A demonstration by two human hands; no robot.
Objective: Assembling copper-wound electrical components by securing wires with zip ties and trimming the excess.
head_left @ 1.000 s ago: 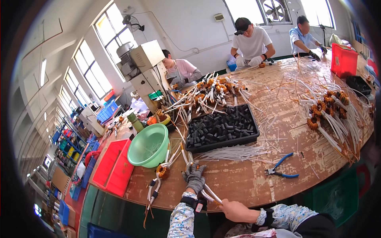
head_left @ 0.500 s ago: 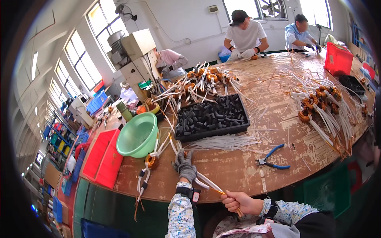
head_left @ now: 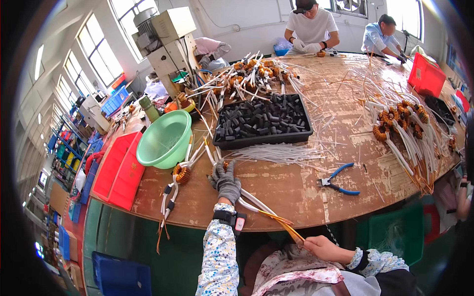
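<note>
My left hand (head_left: 226,183), in a grey glove, is closed over a copper-wound ring coil (head_left: 225,166) at the table's near edge. The fingers cover most of that coil. From under this hand, leads in white sleeves (head_left: 254,199) run toward me and end in bare copper wires (head_left: 285,224). My bare right hand (head_left: 326,248) is closed on the tips of these wires, beyond the table edge. Left of my gloved hand, another ring coil (head_left: 181,173) with white-sleeved leads and black tube pieces lies on the table.
Beyond my left hand stands a black tray (head_left: 308,129) of short black tubes, with loose white sleeves (head_left: 276,153) before it. Blue-handled cutters (head_left: 340,180) lie right. A green bowl (head_left: 163,140), red bin (head_left: 118,170) and coil piles (head_left: 395,121) surround the work. Several people work at the far side.
My right hand has moved away from the left, toward the wire tips, and more bare copper shows between them. The left hand still holds the coil. The view has tilted downward.
</note>
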